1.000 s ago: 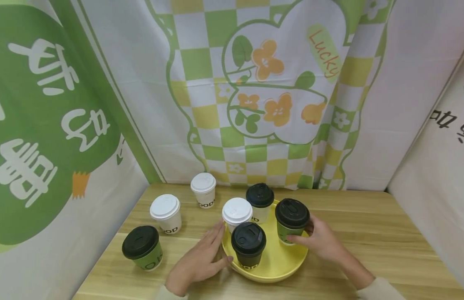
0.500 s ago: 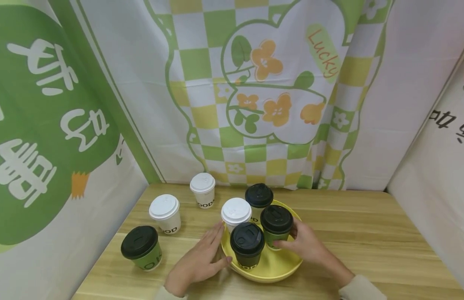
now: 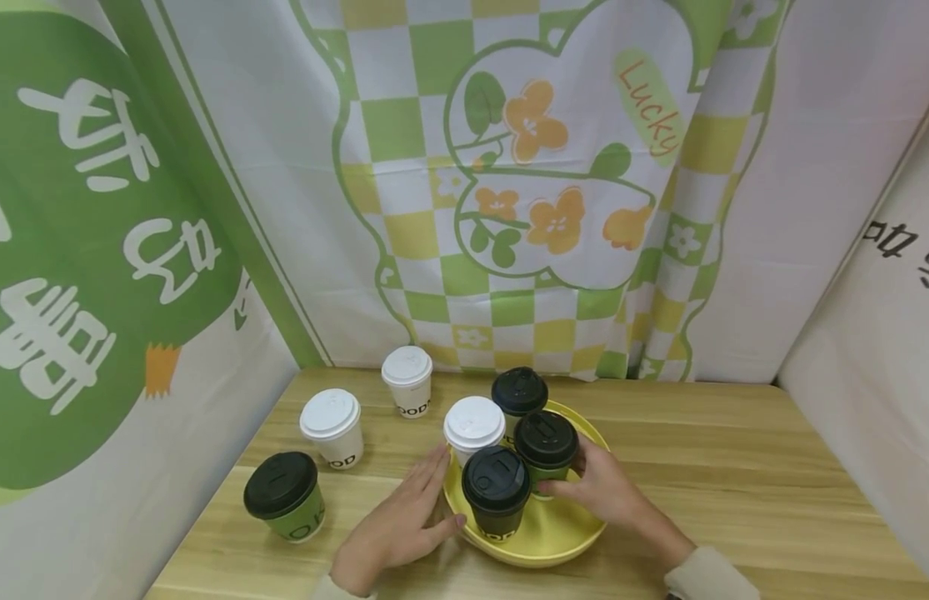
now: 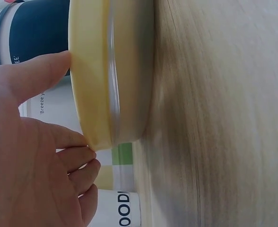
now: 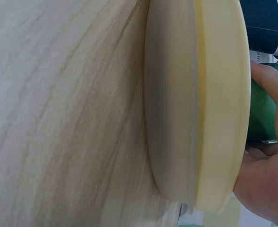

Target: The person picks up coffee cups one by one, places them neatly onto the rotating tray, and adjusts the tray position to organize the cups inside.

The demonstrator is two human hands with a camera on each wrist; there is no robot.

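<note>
A yellow round tray (image 3: 561,533) with a raised rim holds several lidded paper coffee cups. My right hand (image 3: 602,483) grips a green coffee cup (image 3: 548,446) with a black lid, thumb on its near side; in the right wrist view the green cup (image 5: 262,113) shows behind the rim. Close around it on the tray stand a dark cup (image 3: 497,492), a white cup (image 3: 474,425) and another black-lidded cup (image 3: 520,393). My left hand (image 3: 400,517) rests against the tray's left side, fingers extended; the left wrist view has its thumb and fingertips touching the yellow rim (image 4: 91,75).
Left of the tray on the wooden table (image 3: 749,483) stand a green cup with a black lid (image 3: 286,496) and two white cups, one nearer (image 3: 332,427) and one farther back (image 3: 407,382). Printed cloth (image 3: 539,317) hangs along the table's back edge.
My right hand has moved left across the tray with the green cup, bringing it close to the dark cup. My left hand has stayed at the rim.
</note>
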